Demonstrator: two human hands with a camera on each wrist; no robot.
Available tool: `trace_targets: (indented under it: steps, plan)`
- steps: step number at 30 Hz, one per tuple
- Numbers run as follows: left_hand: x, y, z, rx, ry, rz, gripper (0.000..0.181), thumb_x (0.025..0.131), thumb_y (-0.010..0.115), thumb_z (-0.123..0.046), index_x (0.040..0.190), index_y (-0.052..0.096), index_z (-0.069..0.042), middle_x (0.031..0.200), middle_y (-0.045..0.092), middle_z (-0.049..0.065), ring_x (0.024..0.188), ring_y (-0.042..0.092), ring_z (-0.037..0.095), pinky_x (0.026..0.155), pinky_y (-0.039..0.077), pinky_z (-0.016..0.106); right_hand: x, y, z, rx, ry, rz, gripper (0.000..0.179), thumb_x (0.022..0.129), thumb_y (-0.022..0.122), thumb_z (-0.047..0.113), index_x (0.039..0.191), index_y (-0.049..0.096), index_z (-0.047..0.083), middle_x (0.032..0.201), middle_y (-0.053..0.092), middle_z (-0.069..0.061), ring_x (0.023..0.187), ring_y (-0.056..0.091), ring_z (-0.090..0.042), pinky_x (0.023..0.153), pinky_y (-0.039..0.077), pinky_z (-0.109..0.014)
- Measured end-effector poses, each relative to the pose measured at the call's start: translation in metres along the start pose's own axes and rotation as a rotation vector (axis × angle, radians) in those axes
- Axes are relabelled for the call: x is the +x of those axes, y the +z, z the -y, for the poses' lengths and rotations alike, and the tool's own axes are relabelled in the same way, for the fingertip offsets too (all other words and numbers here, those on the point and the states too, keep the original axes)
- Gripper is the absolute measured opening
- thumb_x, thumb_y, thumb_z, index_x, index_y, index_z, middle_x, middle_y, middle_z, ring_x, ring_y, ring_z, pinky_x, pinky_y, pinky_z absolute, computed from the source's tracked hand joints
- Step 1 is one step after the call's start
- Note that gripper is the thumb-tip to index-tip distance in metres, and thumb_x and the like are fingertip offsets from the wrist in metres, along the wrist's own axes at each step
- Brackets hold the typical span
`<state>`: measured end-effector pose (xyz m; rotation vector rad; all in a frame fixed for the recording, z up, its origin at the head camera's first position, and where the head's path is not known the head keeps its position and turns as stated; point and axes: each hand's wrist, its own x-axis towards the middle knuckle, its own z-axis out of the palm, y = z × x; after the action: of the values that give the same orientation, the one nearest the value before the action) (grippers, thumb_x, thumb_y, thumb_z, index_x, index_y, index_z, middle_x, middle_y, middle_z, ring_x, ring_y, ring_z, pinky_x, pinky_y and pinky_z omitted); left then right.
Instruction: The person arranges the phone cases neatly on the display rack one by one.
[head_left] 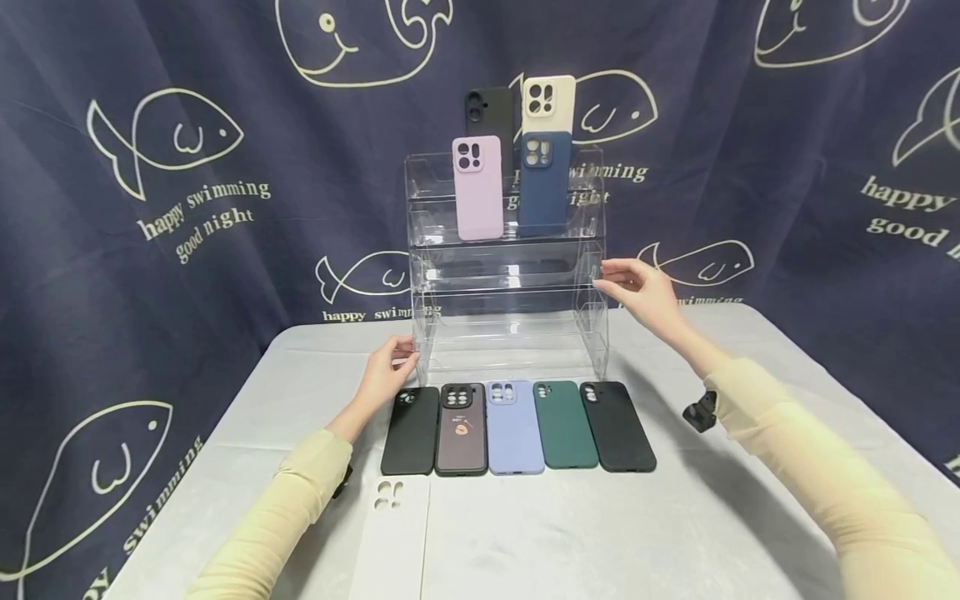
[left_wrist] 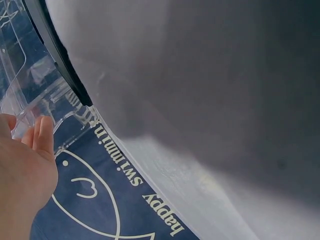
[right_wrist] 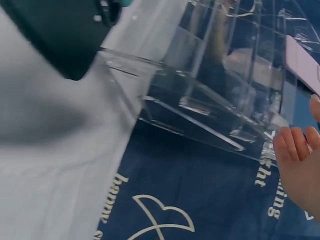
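Observation:
A clear stepped display rack (head_left: 510, 350) stands at the back of the table. My left hand (head_left: 387, 369) is at its lower left side, thumb and fingers around the clear edge in the left wrist view. Higher up, my right hand (head_left: 641, 292) pinches the right side panel between thumb and fingers. On the upper tiers stand a lilac phone case (head_left: 480, 200), a navy phone case (head_left: 544, 187), a white phone case (head_left: 558, 112) and a black phone case (head_left: 491, 117). The lower tiers hold no cases.
Before the rack lies a row: a black case (head_left: 410, 433), a dark case with a small print (head_left: 461, 446), a periwinkle case (head_left: 514, 433), a green case (head_left: 566, 429) and another black case (head_left: 618, 429). Nearer is a white case (head_left: 393, 542). A dark curtain (head_left: 225, 333) hangs behind.

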<state>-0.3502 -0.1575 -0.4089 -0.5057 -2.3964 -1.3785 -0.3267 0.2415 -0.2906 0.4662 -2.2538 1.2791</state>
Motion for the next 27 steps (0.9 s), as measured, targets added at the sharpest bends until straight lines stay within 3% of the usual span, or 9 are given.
trace_targets:
  steps: [6,8,15,20,27]
  plan:
    - [0.001,-0.001,0.003,0.003,0.0,0.006,0.028,0.089,0.061,-0.005,0.114,0.055,0.006,0.107,0.063,0.024,0.1,0.063,0.037,0.086,0.057,0.04,-0.014,-0.002,-0.011,-0.023,0.008,0.018,0.035,0.084,0.068,0.004,0.116,0.059,-0.008,0.111,0.062,-0.029,0.084,0.058,0.009,0.078,0.048,-0.003]
    - [0.001,-0.002,0.002,0.001,-0.003,0.006,0.028,0.089,0.061,-0.005,0.114,0.055,0.006,0.107,0.063,0.024,0.1,0.063,0.037,0.087,0.057,0.041,-0.018,-0.002,-0.017,-0.043,0.0,0.012,0.035,0.083,0.069,0.003,0.115,0.059,-0.009,0.11,0.062,-0.029,0.085,0.06,0.003,0.079,0.051,-0.007]
    - [0.001,-0.001,-0.002,0.006,-0.015,0.013,0.028,0.089,0.061,-0.004,0.115,0.055,0.006,0.107,0.063,0.024,0.101,0.063,0.037,0.087,0.056,0.041,-0.031,0.006,-0.059,-0.063,0.008,0.024,0.046,0.082,0.069,0.002,0.124,0.053,-0.008,0.111,0.061,-0.029,0.095,0.061,-0.041,0.085,0.055,-0.039]
    - [-0.001,-0.001,-0.001,0.022,0.008,0.003,0.028,0.088,0.061,-0.003,0.114,0.055,0.007,0.105,0.063,0.025,0.099,0.064,0.038,0.085,0.057,0.041,-0.036,0.013,-0.084,-0.052,0.032,0.079,0.058,0.082,0.071,0.006,0.132,0.044,-0.008,0.114,0.06,-0.03,0.1,0.061,-0.043,0.087,0.054,-0.04]
    - [0.002,-0.001,0.0,0.028,0.013,-0.002,0.028,0.088,0.062,-0.004,0.113,0.055,0.007,0.103,0.064,0.025,0.098,0.064,0.038,0.085,0.057,0.039,-0.04,0.017,-0.094,-0.046,0.018,0.124,0.058,0.084,0.069,0.008,0.133,0.043,-0.01,0.117,0.058,-0.031,0.106,0.058,-0.045,0.092,0.049,-0.044]
